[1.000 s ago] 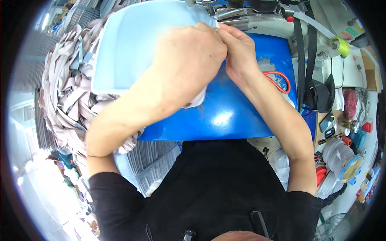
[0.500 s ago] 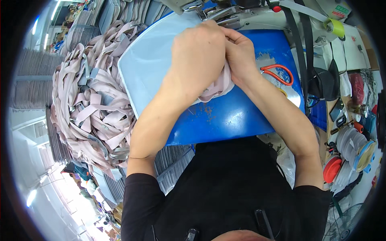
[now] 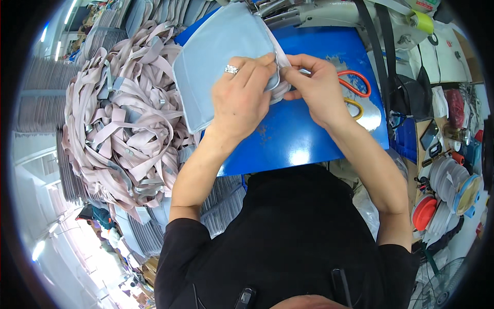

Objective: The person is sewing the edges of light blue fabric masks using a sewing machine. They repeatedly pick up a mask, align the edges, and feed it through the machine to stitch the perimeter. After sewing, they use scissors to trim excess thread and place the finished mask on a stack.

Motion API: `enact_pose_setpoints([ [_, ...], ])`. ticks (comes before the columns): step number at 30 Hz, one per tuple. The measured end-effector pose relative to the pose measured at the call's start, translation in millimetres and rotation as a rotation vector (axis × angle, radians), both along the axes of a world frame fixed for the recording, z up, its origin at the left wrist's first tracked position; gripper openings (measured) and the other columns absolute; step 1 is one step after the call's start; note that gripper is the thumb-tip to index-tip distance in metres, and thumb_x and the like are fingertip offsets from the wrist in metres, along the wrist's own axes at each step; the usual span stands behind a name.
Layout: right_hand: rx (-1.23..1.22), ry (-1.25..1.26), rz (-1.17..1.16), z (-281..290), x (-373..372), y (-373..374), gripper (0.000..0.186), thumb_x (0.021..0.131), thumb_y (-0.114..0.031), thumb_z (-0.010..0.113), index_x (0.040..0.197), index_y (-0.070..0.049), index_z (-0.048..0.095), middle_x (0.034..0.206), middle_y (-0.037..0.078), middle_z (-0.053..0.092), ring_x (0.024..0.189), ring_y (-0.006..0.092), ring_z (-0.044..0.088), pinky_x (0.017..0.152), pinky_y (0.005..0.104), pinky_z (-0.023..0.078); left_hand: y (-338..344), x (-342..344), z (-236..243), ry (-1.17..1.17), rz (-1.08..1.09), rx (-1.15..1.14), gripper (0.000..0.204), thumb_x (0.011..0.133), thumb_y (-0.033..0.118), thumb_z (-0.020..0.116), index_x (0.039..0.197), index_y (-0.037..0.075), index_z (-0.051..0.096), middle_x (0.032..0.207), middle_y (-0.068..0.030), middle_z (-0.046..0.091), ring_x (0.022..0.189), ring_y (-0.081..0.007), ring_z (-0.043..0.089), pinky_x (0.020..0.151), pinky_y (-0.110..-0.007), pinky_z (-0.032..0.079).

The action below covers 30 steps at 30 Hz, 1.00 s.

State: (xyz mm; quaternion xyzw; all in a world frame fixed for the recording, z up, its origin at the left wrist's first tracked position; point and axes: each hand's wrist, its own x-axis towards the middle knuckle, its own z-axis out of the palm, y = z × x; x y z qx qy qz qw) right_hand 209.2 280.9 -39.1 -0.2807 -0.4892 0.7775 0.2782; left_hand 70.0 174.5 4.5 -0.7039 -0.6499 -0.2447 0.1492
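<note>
A light blue fabric panel [image 3: 221, 44] with a pale stitched border lies across the left part of a blue worktop, its far corner at the sewing machine's metal parts. My left hand [image 3: 241, 98], wearing a ring, rests over the panel with its fingers closed on the right-hand edge. Along that same edge runs pink fabric [image 3: 281, 92], partly hidden between the hands. My right hand [image 3: 316, 90] pinches the pink fabric at the edge, thumb and forefinger together. The fingertips of both hands almost meet there.
The sewing machine [image 3: 329, 18] spans the back. Red-handled scissors [image 3: 363, 82] and a yellow-handled tool [image 3: 356, 109] lie right on the blue worktop [image 3: 309, 139]. A heap of pink straps [image 3: 128, 134] crowds the left, with stacked grey panels [image 3: 38, 98] beyond. Spools [image 3: 445, 177] stand far right.
Both hands have drawn back from the machine toward me and moved apart a little. The panel has shifted right and turned, showing more of its surface and right edge.
</note>
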Motion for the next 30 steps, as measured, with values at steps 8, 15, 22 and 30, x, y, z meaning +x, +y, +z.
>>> enact_pose_setpoints([
  [8, -0.126, 0.162, -0.011, 5, -25, 12, 0.029, 0.095, -0.009, 0.065, 0.119, 0.005, 0.071, 0.099, 0.009, 0.07, 0.083, 0.0174, 0.072, 0.071, 0.0302, 0.062, 33, -22, 14, 0.118, -0.125, 0.095, 0.025, 0.071, 0.001, 0.07, 0.095, 0.004, 0.066, 0.093, -0.0075, 0.07, 0.085, -0.0253, 0.066, 0.066, -0.035, 0.057],
  [15, -0.141, 0.221, -0.103, -3, -68, 28, 0.027, 0.095, -0.009, 0.068, 0.118, 0.004, 0.072, 0.095, 0.006, 0.071, 0.087, 0.0163, 0.071, 0.073, 0.0294, 0.061, 55, -50, 26, 0.141, -0.081, -0.09, 0.027, 0.077, -0.005, 0.069, 0.103, 0.003, 0.068, 0.102, -0.0086, 0.073, 0.093, -0.0293, 0.067, 0.075, -0.039, 0.056],
  [22, -0.149, 0.19, -0.182, 2, -75, 32, 0.026, 0.089, -0.008, 0.071, 0.111, 0.006, 0.072, 0.097, 0.01, 0.073, 0.081, 0.015, 0.07, 0.071, 0.0288, 0.059, 53, -69, 32, 0.214, -0.01, -0.05, 0.037, 0.083, 0.009, 0.075, 0.119, 0.014, 0.067, 0.095, -0.0067, 0.07, 0.091, -0.0298, 0.068, 0.074, -0.04, 0.056],
  [30, 0.019, 0.165, -0.253, 6, -88, 18, 0.029, 0.083, -0.008, 0.076, 0.108, 0.006, 0.069, 0.096, 0.011, 0.072, 0.084, 0.0172, 0.069, 0.076, 0.0295, 0.054, 15, -86, 42, 0.206, 0.087, -0.34, 0.072, 0.087, 0.013, 0.072, 0.151, 0.036, 0.051, 0.077, -0.0083, 0.063, 0.065, -0.0293, 0.064, 0.061, -0.041, 0.053],
])
